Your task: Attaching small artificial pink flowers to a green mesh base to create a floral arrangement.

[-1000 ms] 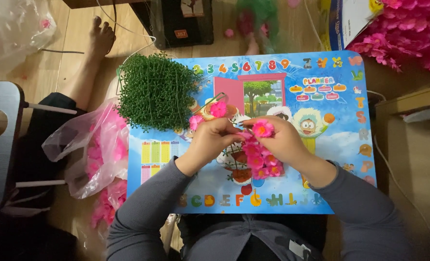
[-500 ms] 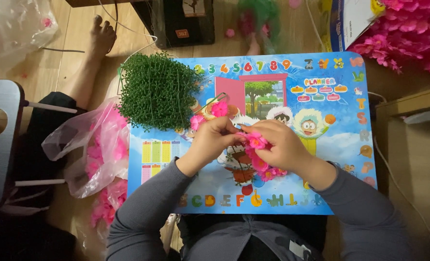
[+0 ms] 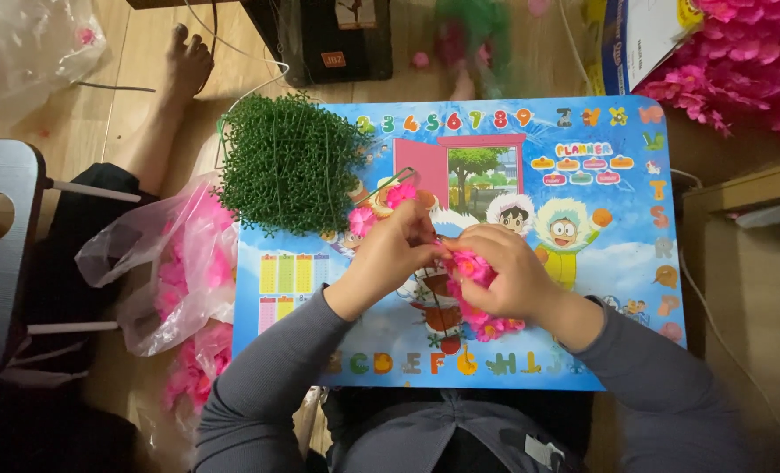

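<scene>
A clear plastic bag [image 3: 175, 263] of pink petals is lying beside the small cartoon-printed table [image 3: 618, 289], within reach, next to a green artificial grass mat [image 3: 289, 162]. The left hand [image 3: 388, 254] is pinching a pink fabric flower [image 3: 471, 265] that the right hand [image 3: 506, 276] is cupping, fingers curled around more blossoms.

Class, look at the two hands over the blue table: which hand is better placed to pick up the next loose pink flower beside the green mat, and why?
Probably the left hand: it lies nearest the loose pink flowers and green mat. The right hand already covers a cluster of pink blooms.
</scene>
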